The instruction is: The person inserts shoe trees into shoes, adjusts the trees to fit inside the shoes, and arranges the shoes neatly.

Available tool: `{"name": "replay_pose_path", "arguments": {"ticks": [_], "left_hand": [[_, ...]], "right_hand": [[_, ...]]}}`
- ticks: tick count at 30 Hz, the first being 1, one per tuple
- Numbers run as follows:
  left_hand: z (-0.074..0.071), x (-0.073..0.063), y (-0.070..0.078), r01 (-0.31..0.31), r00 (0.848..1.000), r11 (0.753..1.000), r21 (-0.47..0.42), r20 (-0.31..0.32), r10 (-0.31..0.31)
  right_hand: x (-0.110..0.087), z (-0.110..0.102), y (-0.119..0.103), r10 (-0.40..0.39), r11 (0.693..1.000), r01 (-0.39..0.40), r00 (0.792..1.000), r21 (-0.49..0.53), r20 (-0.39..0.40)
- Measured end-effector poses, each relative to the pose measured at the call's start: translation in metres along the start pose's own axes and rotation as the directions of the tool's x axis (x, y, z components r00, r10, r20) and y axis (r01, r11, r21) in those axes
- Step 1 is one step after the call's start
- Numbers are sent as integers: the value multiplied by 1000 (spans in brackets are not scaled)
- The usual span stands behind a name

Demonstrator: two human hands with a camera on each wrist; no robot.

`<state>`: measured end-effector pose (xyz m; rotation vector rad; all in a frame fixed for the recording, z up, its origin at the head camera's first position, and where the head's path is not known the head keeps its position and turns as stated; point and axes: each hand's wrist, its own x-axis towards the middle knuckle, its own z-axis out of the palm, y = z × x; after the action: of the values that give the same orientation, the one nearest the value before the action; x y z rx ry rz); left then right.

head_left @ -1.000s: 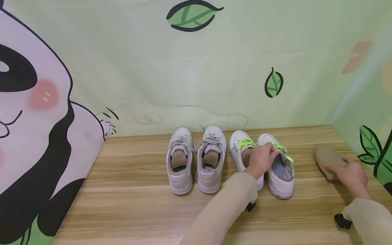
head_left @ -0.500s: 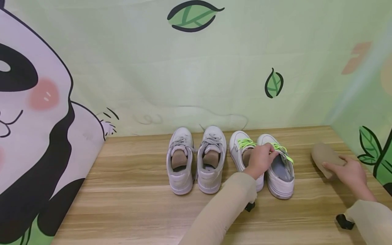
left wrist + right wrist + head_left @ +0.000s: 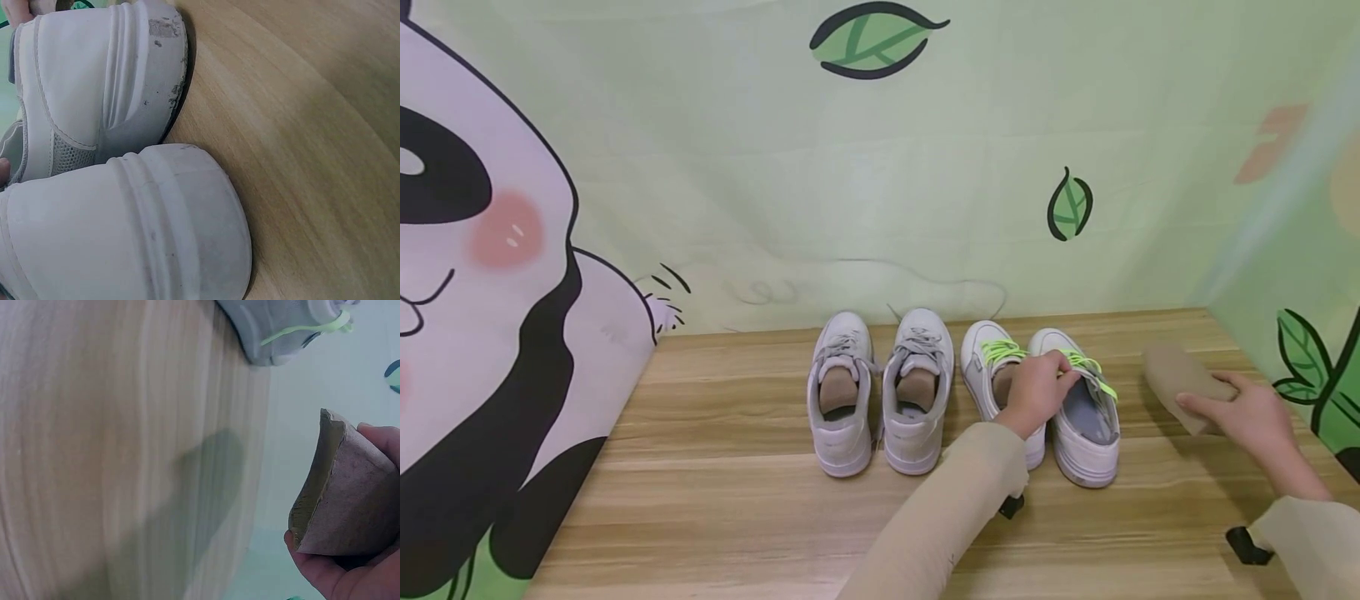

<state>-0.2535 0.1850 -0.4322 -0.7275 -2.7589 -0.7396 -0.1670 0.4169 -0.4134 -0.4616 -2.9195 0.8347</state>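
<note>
A brown cardboard shoe insert point(image 3: 1180, 383) is in my right hand point(image 3: 1258, 421), gripped between thumb and fingers above the wooden surface. The right wrist view shows the hollow, curved end of this insert point(image 3: 359, 494). My left hand point(image 3: 1036, 396) pinches the tongue at the opening of the rightmost white sneaker point(image 3: 1086, 454), which has neon green laces and a bare grey insole. Its mate point(image 3: 979, 358) stands just left, partly behind my left hand, with a brown insert in it. In the left wrist view, the heels of two white shoes point(image 3: 69, 231) fill the left side.
Two white sneakers with grey laces point(image 3: 841, 442) point(image 3: 913, 442) stand to the left, each with a brown insert inside. The wooden surface point(image 3: 715, 500) ends at a pale green backdrop point(image 3: 737, 167) with painted leaves and a panda.
My right hand has carried the cardboard insert leftward, nearer the rightmost sneaker, tilting it slightly. The left hand stays at the sneaker's opening; the shoes have not moved.
</note>
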Motion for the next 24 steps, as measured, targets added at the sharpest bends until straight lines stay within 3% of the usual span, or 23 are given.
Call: {"name": "replay_pose_path", "arguments": {"ticks": [24], "left_hand": [[-3,-1,1,-9,1000,1000,-12,-7,9]], "right_hand": [[-14,-11,-33,-144,985,142,990,-98,-9]]}}
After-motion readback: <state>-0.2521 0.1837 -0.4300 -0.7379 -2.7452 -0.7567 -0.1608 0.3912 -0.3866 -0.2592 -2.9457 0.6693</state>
